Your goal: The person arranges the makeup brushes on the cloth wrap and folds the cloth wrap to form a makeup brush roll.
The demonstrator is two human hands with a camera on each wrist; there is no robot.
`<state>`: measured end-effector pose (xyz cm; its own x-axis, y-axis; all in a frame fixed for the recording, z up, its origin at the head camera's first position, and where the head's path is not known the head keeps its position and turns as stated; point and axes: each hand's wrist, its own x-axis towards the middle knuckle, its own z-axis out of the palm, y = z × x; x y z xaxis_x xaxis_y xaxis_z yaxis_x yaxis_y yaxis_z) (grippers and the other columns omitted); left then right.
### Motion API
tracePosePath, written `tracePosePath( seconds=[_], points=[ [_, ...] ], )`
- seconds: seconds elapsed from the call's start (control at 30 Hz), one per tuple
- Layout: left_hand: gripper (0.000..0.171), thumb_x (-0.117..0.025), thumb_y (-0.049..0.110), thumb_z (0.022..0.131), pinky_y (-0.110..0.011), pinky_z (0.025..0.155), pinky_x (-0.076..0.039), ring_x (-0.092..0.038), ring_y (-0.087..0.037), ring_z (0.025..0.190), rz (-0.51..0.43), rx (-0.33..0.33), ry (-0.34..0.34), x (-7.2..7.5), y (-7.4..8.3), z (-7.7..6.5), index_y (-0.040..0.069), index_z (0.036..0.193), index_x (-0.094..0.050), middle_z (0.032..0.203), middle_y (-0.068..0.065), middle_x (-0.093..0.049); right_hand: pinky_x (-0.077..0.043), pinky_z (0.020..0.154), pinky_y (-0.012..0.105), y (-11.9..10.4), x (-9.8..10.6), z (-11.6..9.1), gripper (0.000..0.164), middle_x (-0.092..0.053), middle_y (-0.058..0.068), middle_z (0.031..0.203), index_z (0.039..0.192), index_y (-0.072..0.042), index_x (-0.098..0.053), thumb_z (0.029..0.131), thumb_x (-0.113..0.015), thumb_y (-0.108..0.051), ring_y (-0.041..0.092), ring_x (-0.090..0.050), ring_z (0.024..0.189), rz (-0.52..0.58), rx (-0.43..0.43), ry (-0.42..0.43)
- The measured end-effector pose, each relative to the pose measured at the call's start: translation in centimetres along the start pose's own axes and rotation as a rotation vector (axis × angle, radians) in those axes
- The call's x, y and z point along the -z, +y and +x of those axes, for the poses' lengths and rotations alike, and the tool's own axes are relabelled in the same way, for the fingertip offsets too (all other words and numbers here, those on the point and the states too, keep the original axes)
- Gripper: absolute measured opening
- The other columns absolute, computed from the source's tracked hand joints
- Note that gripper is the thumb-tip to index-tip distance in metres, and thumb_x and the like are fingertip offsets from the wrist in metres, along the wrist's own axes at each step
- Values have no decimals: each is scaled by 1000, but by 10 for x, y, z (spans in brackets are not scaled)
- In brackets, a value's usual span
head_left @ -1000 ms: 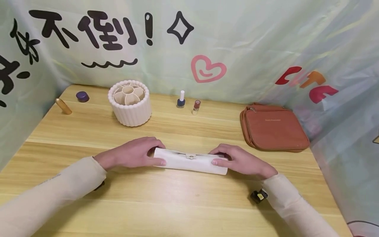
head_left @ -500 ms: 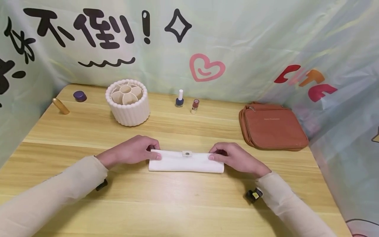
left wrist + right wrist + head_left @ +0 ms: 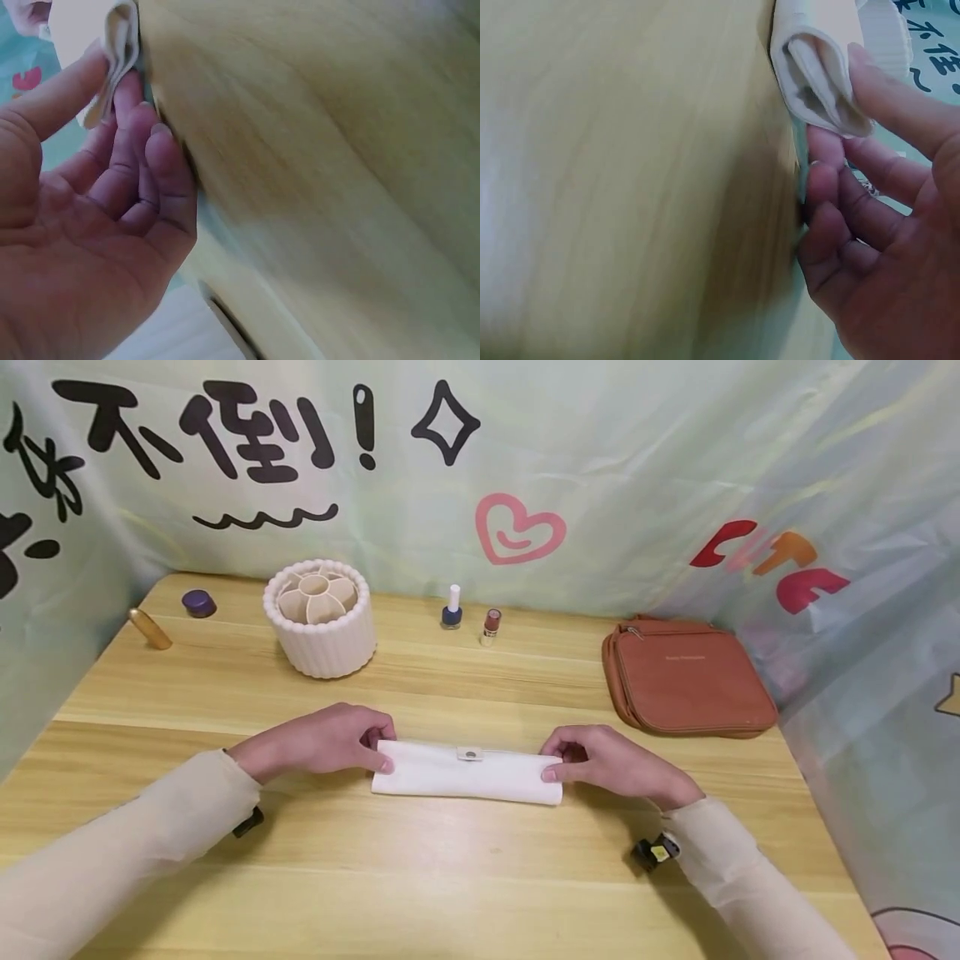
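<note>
A white folded pouch (image 3: pixel 465 779) with a small snap tab (image 3: pixel 470 754) on its upper edge lies crosswise on the table. My left hand (image 3: pixel 330 742) pinches its left end, thumb on the near face and fingers behind. At the other end, my right hand (image 3: pixel 611 760) grips it the same way. Folded layers of the pouch (image 3: pixel 124 37) show end-on in the left wrist view, between thumb and fingertips. In the right wrist view the pouch's open end (image 3: pixel 814 71) appears as a flattened roll with layers inside.
Along the back of the wooden table (image 3: pixel 450 893) stand a white divided holder (image 3: pixel 322 635), a nail polish bottle (image 3: pixel 452 612) and a lipstick (image 3: pixel 491 627). A purple lid-like disc (image 3: pixel 198 603) and a gold tube (image 3: pixel 151 629) are at left. A brown zippered case (image 3: pixel 693 681) lies at right.
The pouch has turned so its tab edge faces up and its front lies flatter. Both hands shifted grip slightly outward toward its ends in the last half second.
</note>
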<state>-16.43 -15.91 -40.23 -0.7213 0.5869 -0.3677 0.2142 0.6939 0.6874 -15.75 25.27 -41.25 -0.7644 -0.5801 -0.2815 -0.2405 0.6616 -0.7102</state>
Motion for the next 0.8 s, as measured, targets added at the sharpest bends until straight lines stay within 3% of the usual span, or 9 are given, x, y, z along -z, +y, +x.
tracePosePath(
  seconds=[0.1,0.3,0.63,0.8],
  points=[
    [19,-82,28,97,-30,75,-43,-56,-14,80,-9,36,-10,2,0,0,14,102,-71,86,2,-64,-52,81,23,2,-2,2,17,-71,-4,98,110,-20,-77,100,-81,-34,17,-63,91,19,-4,16],
    [21,-82,25,97,-29,69,-44,-62,-14,73,-62,104,-15,6,-3,0,10,106,-70,84,1,-65,-53,82,22,7,-3,3,18,-75,-2,105,120,-18,-78,104,-77,-27,18,-66,97,76,-16,45],
    [33,-81,26,99,-32,75,-59,-70,-15,76,-138,105,40,8,-9,-2,4,118,-66,91,-3,-71,-52,83,24,10,-6,7,18,-77,-3,107,119,-21,-79,105,-75,-32,19,-66,98,36,-6,155],
    [38,-78,34,102,-32,77,-60,-72,-16,81,-150,116,54,6,-12,-2,7,126,-66,99,-5,-72,-54,84,26,9,-6,0,32,-76,1,120,132,-17,-76,107,-72,-35,19,-66,102,60,-34,167]
  ],
)
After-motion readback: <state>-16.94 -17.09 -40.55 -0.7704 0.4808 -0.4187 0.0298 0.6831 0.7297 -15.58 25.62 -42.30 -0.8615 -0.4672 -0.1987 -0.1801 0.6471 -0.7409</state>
